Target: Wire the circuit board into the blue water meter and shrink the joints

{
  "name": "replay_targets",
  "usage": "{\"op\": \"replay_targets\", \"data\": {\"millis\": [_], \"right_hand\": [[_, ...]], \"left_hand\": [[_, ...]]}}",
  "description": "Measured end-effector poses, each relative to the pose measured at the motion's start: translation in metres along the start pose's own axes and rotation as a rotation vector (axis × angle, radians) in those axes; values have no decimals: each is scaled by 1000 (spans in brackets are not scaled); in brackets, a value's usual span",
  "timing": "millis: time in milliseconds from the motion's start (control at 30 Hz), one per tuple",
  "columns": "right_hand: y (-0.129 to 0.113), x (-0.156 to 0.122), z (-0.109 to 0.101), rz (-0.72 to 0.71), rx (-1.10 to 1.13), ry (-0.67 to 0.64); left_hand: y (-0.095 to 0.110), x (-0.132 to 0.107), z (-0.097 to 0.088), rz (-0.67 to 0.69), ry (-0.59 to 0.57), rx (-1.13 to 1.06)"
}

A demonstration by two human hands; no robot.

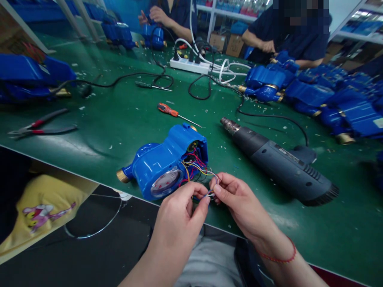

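Note:
A blue water meter (160,157) with a brass end lies on its side near the table's front edge. Its housing is open on the right, and several thin coloured wires (203,169) come out of it. My left hand (182,215) pinches wire ends between thumb and forefinger, just in front of the meter. Close beside it, my right hand (236,199) is closed on the same bundle, its thumb pressed on the wires. The fingertips partly hide the wire ends, so I cannot make out how they are joined.
A heat gun (275,159) lies to the right. Beyond the meter are an orange screwdriver (169,109), a dark screwdriver (146,85) and a power strip (190,65) with cables. Red-handled pliers (44,124) lie left. Other blue meters (311,93) crowd the right; two people work across the table.

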State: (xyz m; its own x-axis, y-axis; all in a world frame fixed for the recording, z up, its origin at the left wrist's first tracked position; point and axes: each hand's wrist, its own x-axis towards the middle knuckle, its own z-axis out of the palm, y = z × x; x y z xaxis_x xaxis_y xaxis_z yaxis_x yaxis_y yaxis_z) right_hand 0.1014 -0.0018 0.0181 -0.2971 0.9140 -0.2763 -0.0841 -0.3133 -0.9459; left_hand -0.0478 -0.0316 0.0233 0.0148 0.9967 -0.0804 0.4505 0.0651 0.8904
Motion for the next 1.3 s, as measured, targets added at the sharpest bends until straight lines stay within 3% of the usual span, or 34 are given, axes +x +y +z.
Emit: {"op": "replay_targets", "data": {"millis": [433, 600, 800, 1300], "right_hand": [[5, 0, -2, -8, 40, 30], [5, -2, -1, -9, 38, 43], [9, -4, 3, -64, -76, -1], [31, -1, 6, -253, -322, 92]], "left_hand": [[3, 2, 1, 8, 0, 17], [3, 1, 0, -58, -24, -14], [2, 1, 0, -85, -31, -56], [-12, 4, 5, -6, -14, -109]]}}
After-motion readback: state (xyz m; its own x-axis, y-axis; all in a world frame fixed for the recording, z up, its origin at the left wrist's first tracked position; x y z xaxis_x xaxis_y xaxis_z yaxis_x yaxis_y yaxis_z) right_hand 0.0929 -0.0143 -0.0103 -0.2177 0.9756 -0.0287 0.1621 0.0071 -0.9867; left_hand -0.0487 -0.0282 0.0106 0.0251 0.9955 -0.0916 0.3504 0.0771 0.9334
